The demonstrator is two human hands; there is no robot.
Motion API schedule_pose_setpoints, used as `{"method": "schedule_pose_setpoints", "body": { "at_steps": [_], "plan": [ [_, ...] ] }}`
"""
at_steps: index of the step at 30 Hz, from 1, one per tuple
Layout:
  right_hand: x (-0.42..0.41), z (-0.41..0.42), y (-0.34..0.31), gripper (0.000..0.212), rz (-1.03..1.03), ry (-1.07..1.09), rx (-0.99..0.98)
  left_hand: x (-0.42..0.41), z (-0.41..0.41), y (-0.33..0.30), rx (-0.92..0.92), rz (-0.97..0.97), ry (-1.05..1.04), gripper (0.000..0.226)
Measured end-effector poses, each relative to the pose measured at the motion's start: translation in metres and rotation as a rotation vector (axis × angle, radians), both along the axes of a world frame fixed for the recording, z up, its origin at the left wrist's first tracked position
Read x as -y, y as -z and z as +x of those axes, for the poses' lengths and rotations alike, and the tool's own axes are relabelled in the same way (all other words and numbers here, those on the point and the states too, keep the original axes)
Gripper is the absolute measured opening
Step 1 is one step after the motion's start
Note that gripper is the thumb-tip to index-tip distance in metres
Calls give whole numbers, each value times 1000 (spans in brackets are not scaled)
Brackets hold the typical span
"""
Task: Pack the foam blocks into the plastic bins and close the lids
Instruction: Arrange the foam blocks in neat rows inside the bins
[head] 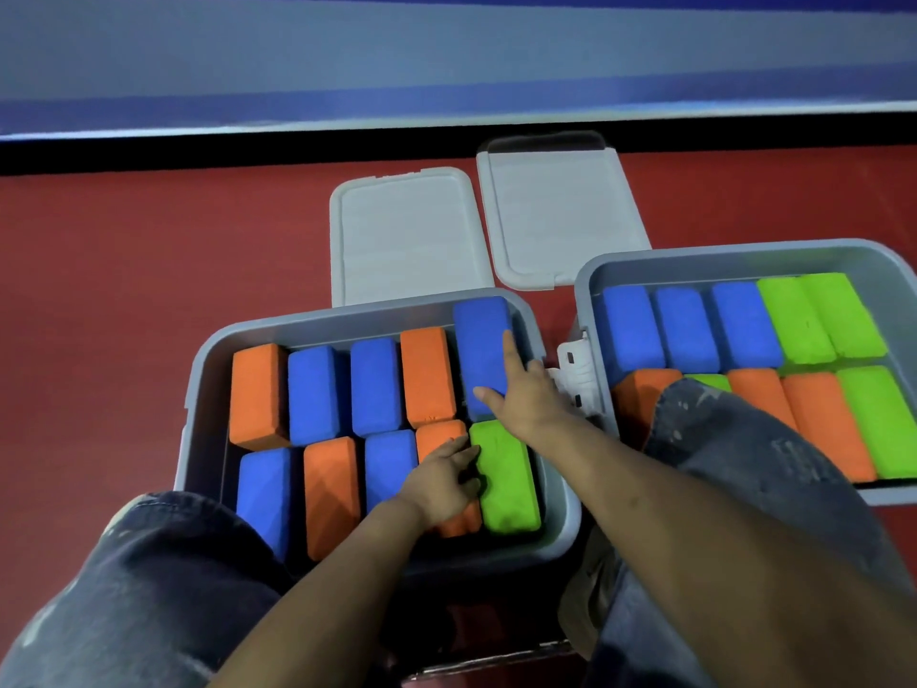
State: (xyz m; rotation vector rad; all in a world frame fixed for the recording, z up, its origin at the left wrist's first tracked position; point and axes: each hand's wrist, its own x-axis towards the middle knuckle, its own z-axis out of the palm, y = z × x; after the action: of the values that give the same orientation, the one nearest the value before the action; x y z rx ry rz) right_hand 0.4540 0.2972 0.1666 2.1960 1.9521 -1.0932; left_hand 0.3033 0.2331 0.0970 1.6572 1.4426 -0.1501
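Two grey plastic bins stand on the red floor between my knees. The left bin (208, 350) is packed with orange, blue and green foam blocks in two rows. My right hand (521, 394) lies flat, fingers spread, on a raised blue block (481, 340) at the bin's far right corner. My left hand (441, 479) presses on an orange block (436, 434) beside a green block (511, 479), fingers at the gap between them. The right bin (590, 275) holds blue, green and orange blocks. Two grey lids, left lid (407, 235) and right lid (560, 211), lie flat behind the bins.
My knees in dark jeans frame the bins, the right knee (734, 449) covering part of the right bin. A white latch (575, 369) hangs on the right bin's left side. A black strip and a blue wall run along the back.
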Motion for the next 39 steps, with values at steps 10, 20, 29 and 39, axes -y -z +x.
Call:
{"method": "schedule_pose_setpoints", "body": {
  "at_steps": [10,20,29,39],
  "plan": [
    [-6,-8,15,84,-218,44,-227,4,-17,-2,56,192,-515,55],
    [-4,-5,58,87,-262,71,-242,-64,1,-19,20,104,-142,50],
    [-25,-13,81,87,-334,39,-277,-112,-29,-15,-245,1,182,48],
    [-37,3,98,88,-315,24,-327,-122,-13,-7,-263,-15,193,52]
  ]
}}
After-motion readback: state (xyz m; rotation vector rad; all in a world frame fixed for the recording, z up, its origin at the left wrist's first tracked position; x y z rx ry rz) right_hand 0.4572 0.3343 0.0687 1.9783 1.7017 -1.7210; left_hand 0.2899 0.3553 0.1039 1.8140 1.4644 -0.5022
